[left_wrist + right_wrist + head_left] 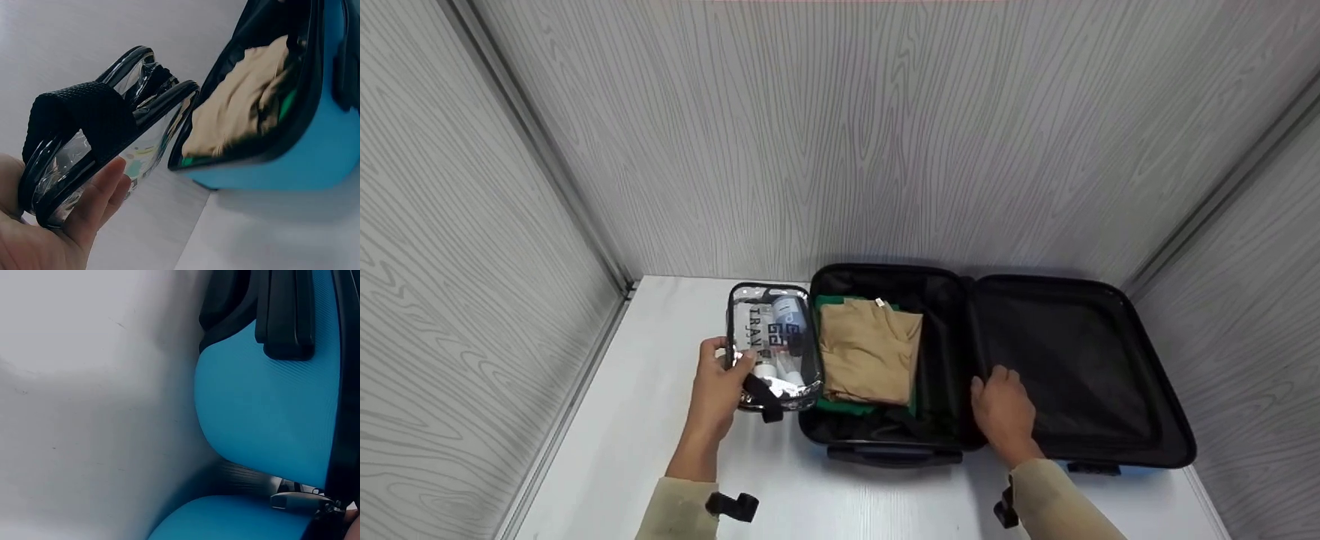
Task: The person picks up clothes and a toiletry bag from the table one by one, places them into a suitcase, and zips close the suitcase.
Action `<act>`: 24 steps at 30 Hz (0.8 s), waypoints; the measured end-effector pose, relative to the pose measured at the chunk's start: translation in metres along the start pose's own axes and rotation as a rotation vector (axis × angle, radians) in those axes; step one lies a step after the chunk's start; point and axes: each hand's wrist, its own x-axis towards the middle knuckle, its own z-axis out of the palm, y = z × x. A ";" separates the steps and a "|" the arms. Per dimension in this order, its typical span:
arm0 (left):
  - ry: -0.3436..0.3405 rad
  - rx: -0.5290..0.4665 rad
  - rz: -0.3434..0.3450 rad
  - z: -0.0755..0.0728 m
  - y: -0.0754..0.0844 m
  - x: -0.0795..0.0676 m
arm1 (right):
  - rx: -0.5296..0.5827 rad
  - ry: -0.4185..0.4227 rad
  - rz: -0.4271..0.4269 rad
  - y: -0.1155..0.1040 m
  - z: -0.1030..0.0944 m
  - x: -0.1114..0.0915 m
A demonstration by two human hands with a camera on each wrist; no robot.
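Observation:
A clear toiletry bag [774, 346] with black trim and printed "TRAV…" lettering is in my left hand [718, 386]; the thumb lies on its front face and the fingers go behind. White bottles and a blue-labelled one show through the plastic, and a black strap [84, 115] loops over its end. It is tilted up beside the left wall of an open blue suitcase [292, 174]. At the suitcase's hinge side, my right hand [1006, 411] grips the lid's inner rim with thumb and curled fingers. Only a sliver of that hand shows in the right wrist view.
A folded tan garment [870, 349] lies on green cloth [844, 407] in the suitcase's left half. The black-lined lid [1072, 360] lies spread to the right. A carry handle [894, 455] faces me. Grey wood-grain panels [840, 135] enclose the white table [619, 420].

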 end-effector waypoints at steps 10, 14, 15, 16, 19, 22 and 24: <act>-0.118 -0.099 0.040 0.052 0.009 0.005 | -0.012 0.093 -0.045 0.000 0.007 -0.004; -0.156 -0.086 0.045 0.075 0.011 0.009 | -0.027 0.151 -0.086 0.002 0.009 -0.005; -0.165 -0.085 0.043 0.080 0.011 0.011 | -0.030 0.157 -0.090 0.002 0.009 -0.005; -0.175 -0.088 0.041 0.085 0.011 0.012 | -0.032 0.166 -0.097 0.003 0.010 -0.005; -0.204 -0.126 0.037 0.099 0.010 0.015 | -0.033 0.171 -0.097 0.002 0.012 -0.007; -0.233 -0.125 0.026 0.112 0.011 0.016 | -0.031 0.182 -0.097 0.002 0.013 -0.007; -0.246 -0.097 0.014 0.120 0.013 0.017 | -0.026 0.184 -0.095 0.002 0.014 -0.007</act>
